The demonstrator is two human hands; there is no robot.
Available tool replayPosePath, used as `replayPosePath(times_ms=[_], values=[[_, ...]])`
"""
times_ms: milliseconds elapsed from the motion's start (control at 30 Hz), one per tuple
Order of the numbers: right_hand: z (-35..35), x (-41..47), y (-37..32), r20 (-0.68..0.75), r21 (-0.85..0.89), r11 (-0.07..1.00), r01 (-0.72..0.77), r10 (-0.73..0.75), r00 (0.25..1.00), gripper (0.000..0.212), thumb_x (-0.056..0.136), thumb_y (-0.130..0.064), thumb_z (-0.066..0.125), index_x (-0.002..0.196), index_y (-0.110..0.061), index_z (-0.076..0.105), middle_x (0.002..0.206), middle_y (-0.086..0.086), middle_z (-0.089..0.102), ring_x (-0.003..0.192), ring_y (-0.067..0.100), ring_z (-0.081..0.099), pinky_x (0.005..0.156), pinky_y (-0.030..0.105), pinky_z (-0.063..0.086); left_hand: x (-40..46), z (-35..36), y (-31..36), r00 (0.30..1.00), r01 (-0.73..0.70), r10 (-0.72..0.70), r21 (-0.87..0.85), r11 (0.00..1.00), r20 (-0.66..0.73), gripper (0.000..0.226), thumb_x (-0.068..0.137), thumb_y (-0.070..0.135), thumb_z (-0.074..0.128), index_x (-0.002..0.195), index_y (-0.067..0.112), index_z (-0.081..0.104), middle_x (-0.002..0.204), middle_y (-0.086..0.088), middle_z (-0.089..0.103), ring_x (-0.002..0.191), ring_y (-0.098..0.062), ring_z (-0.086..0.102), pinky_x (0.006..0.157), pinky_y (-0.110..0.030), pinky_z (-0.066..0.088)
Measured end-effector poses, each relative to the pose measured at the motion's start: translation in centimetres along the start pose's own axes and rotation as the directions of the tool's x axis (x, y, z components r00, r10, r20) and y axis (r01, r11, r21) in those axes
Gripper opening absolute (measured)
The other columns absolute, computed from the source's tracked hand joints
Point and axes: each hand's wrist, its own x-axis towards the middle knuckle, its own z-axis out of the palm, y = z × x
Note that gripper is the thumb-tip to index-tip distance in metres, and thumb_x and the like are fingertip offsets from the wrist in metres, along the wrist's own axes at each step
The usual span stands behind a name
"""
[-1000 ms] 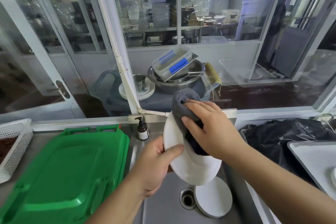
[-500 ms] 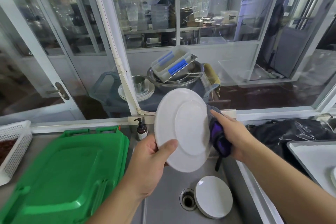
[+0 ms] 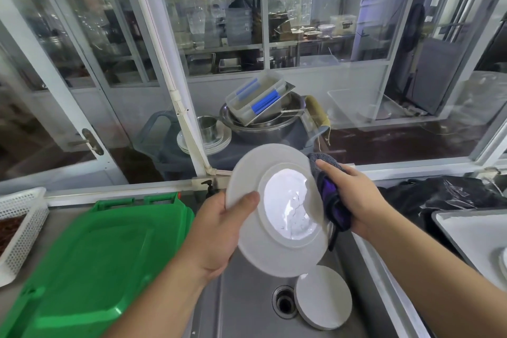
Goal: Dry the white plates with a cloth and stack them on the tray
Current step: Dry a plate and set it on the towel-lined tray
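The left hand grips a white plate by its nine-o'clock rim, thumb curled over the front and fingers hidden behind, so the plate stands tilted above the steel sink, its face toward the camera. At the plate's three-o'clock edge the right hand holds a bunched grey and purple cloth, fingers curled around it; the cloth touches the plate's rim, and part of it disappears behind the plate, so how far it reaches across the back cannot be told. A bright reflection fills the plate's centre and hides the surface there. Toward five o'clock from the held plate a second white plate lies in the sink just beside the drain, its upper edge covered by the held one. At the frame's four-o'clock edge a pale tray is cut off, with only a sliver of something white on it, too little to name. A dark plastic bag lies beyond the tray. At eight o'clock a green plastic lid covers the counter, and a white perforated basket is cut by the nine-o'clock edge. A small pump bottle peeks out behind the left hand. Past the glass window, toward twelve o'clock, stand metal bowls with a clear container, stacked dishes, and shelves of pots blurred by reflections.
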Motion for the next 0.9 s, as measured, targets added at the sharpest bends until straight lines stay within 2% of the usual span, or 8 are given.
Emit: replayPosePath(times_ms=[167,267,333,400,500,667,767,900], values=[[0.4,-0.6,2.4,-0.065,0.102,0.988,-0.119,0.126,0.990,0.037,0.090,-0.046,0.078,0.111,-0.016,0.077,0.107,0.014,0.079,0.103,0.039,0.075,0.094,0.056,0.059,0.2,1.6,-0.9,0.981,-0.118,0.117,0.003,0.993,-0.158,0.019,0.089,0.033,0.076,0.102,0.020,0.079,0.107,-0.001,0.080,0.108,-0.022,0.074,0.094,-0.042,0.057],[1.0,-1.6,4.3,-0.041,0.212,0.960,-0.182,0.195,0.980,0.036,0.087,-0.049,0.080,0.101,-0.016,0.083,0.110,0.011,0.079,0.106,0.034,0.073,0.103,0.053,0.055,-0.3,2.8,-1.8,0.966,-0.129,0.134,0.037,0.991,-0.220,0.021,0.084,0.047,0.071,0.104,0.046,0.078,0.111,0.010,0.079,0.111,-0.013,0.073,0.099,-0.042,0.053],[1.0,-2.0,4.7,-0.026,0.261,0.945,-0.199,0.213,0.977,0.032,0.086,-0.047,0.081,0.095,-0.017,0.085,0.111,0.012,0.079,0.105,0.031,0.073,0.104,0.052,0.054,-0.8,3.4,-2.7,0.977,-0.097,0.085,-0.055,0.994,-0.194,0.022,0.087,0.039,0.075,0.109,0.040,0.077,0.116,0.006,0.078,0.113,-0.016,0.072,0.096,-0.042,0.055],[0.4,-1.9,4.6,-0.052,0.269,0.942,-0.203,0.225,0.973,0.035,0.087,-0.043,0.082,0.105,-0.013,0.081,0.114,0.016,0.078,0.104,0.032,0.073,0.104,0.054,0.055,-1.1,3.5,-2.8,0.990,-0.034,0.007,-0.195,0.980,-0.140,0.025,0.089,0.018,0.076,0.113,0.025,0.075,0.115,-0.001,0.078,0.110,-0.019,0.073,0.085,-0.037,0.059],[-0.5,-1.6,3.4,-0.087,0.201,0.959,-0.201,0.222,0.971,0.050,0.085,-0.042,0.084,0.118,-0.006,0.075,0.119,0.021,0.074,0.105,0.037,0.073,0.102,0.060,0.054,-0.8,2.4,-2.1,0.993,0.062,-0.085,-0.239,0.969,-0.087,0.034,0.083,0.008,0.068,0.116,0.016,0.071,0.114,-0.008,0.078,0.106,-0.024,0.072,0.084,-0.039,0.059],[-1.8,-1.2,0.7,-0.023,0.012,0.993,-0.120,0.121,0.992,0.033,0.094,-0.033,0.076,0.113,-0.006,0.075,0.110,0.023,0.077,0.100,0.040,0.074,0.096,0.057,0.058,0.4,-0.4,-0.1,0.962,0.266,-0.272,-0.267,0.926,0.016,0.066,0.080,0.039,0.063,0.140,0.014,0.059,0.135,-0.016,0.068,0.113,-0.030,0.064,0.083,-0.042,0.055],[-2.1,-1.2,-1.0,0.038,-0.087,0.995,-0.057,0.060,0.997,0.030,0.094,-0.030,0.075,0.113,-0.007,0.075,0.111,0.024,0.076,0.107,0.044,0.072,0.100,0.062,0.055,0.5,-1.2,0.2,0.949,0.316,-0.307,-0.249,0.916,0.075,0.054,0.084,0.024,0.064,0.137,0.014,0.060,0.129,-0.020,0.070,0.111,-0.037,0.065,0.081,-0.049,0.060],[-1.9,-1.3,-2.0,0.040,-0.138,0.990,-0.022,0.028,0.999,0.026,0.093,-0.031,0.076,0.109,-0.010,0.078,0.107,0.021,0.078,0.107,0.045,0.072,0.099,0.061,0.056,0.0,-1.0,-0.1,0.956,0.292,-0.265,-0.323,0.900,0.124,0.046,0.082,0.010,0.065,0.128,0.011,0.066,0.129,-0.027,0.068,0.115,-0.043,0.064,0.089,-0.056,0.054]])
